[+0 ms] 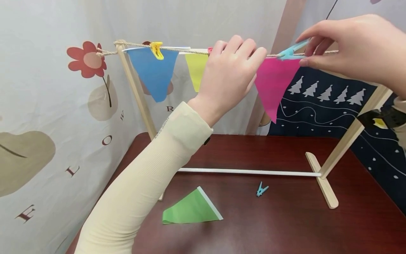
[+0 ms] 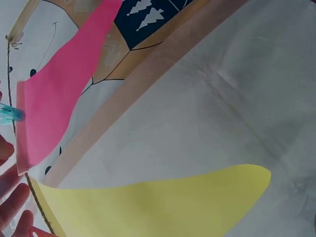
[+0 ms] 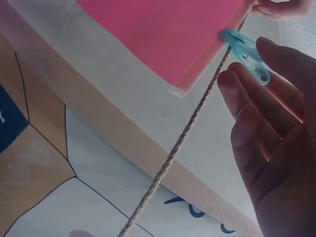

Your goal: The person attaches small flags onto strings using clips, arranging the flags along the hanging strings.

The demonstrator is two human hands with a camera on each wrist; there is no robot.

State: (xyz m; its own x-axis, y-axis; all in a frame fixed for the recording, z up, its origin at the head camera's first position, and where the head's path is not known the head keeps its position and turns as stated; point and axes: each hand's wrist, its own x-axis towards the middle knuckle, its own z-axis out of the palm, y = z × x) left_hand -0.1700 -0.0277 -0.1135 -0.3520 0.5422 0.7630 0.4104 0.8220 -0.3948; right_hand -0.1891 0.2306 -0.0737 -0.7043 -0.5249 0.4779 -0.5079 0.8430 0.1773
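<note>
A pink pennant flag (image 1: 275,81) hangs from a twine line (image 3: 170,158), its top edge against the twine. My right hand (image 1: 352,49) pinches a light blue clothespin (image 1: 290,53) between thumb and fingers. The clothespin's (image 3: 242,47) jaws sit over the flag's top edge and the twine. At the flag's other top corner, my left hand (image 1: 229,70) grips the edge with bent fingers; its thumb is hidden. The left wrist view shows the fingertips (image 2: 10,177) right at that corner. Beside it hangs a yellow pennant (image 2: 148,207) with a red clothespin (image 2: 39,232).
A blue pennant (image 1: 153,70) hangs at left under a yellow clothespin (image 1: 157,50). The wooden stand has a left post (image 1: 136,88), right post (image 1: 345,141) and white lower bar (image 1: 247,171). A green pennant (image 1: 193,208) and another blue clothespin (image 1: 261,189) lie on the table (image 1: 285,225).
</note>
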